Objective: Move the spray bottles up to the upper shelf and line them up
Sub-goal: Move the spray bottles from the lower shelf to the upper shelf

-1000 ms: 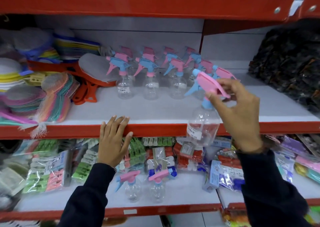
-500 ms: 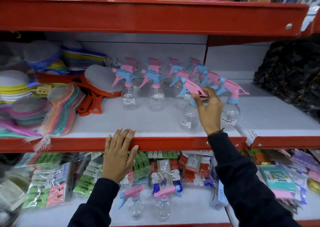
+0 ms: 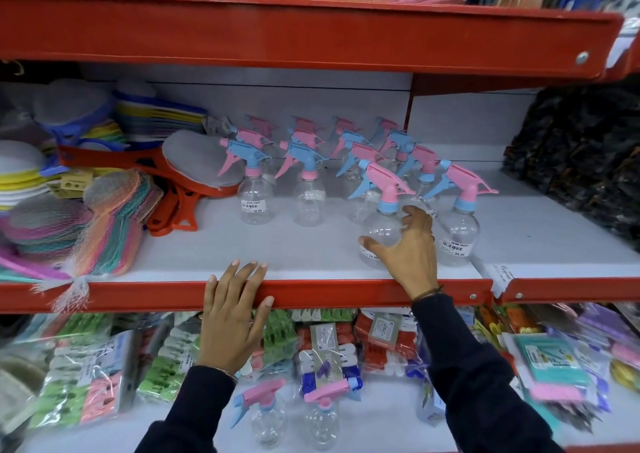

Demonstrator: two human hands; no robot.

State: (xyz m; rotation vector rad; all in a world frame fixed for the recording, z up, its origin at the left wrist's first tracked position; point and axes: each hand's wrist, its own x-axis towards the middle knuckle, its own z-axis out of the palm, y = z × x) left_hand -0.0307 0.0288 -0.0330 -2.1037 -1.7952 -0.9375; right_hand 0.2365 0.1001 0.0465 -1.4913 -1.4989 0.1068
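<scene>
Several clear spray bottles with pink and blue trigger heads stand in rows on the white upper shelf (image 3: 311, 248). The front-left one (image 3: 254, 193) and the front-right one (image 3: 460, 234) show price labels. My right hand (image 3: 412, 255) wraps the body of a pink-headed spray bottle (image 3: 384, 186) standing near the shelf's front, thumb on its left side and fingers on its right. My left hand (image 3: 232, 314) lies flat on the red front lip of the shelf, fingers apart and empty. On the lower shelf stand two more spray bottles (image 3: 266, 414) (image 3: 323, 418).
Netted colourful scrubbers (image 3: 114, 224) and orange-handled brushes (image 3: 173, 210) fill the shelf's left part. Black bags (image 3: 581, 162) sit at the right. A red shelf beam (image 3: 311, 33) hangs overhead. Packs of clothes pegs (image 3: 104, 376) crowd the lower shelf.
My right hand lifted the pink-headed bottle from below the shelf edge, set it on the upper shelf, and slid from the trigger head down to the body. My left hand stayed on the shelf lip.
</scene>
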